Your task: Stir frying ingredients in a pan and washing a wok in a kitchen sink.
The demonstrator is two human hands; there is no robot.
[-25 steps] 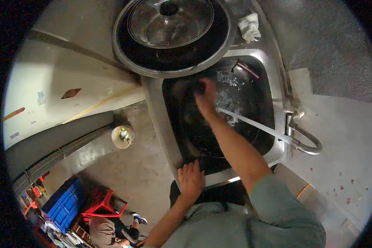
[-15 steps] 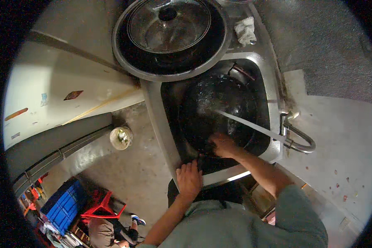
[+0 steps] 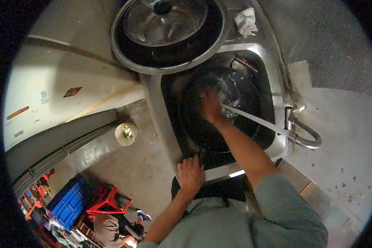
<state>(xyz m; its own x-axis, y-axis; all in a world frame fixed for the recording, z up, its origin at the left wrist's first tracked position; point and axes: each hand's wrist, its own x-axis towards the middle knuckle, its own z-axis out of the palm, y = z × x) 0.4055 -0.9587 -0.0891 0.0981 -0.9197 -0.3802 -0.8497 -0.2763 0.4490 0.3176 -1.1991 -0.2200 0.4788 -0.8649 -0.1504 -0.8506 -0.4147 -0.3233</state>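
Observation:
A round dark pan (image 3: 246, 124), wide like a wok, sits in the metal sink (image 3: 153, 111). From the curved tap (image 3: 306, 140) on the right, a stream of water falls into it and splashes. My right hand (image 3: 213, 108) is down inside the pan, left of the stream. Motion smears its fingers, so anything in them cannot be made out. My left hand (image 3: 190, 173) lies on the sink's near left corner with its fingers stretched forward, beside a dark stub, perhaps the pan's handle.
A large dark basin (image 3: 165, 65) with a glass lid (image 3: 165, 31) stands beyond the sink. A crumpled white cloth (image 3: 246, 22) lies at the far right. On the floor to the left are a bucket (image 3: 125, 134), a blue crate (image 3: 69, 202), a red stool (image 3: 111, 202) and a seated person (image 3: 107, 229).
My right hand has moved from the pan's near side farther in, toward its middle. The left hand stays on the sink's corner. The view has shifted slightly.

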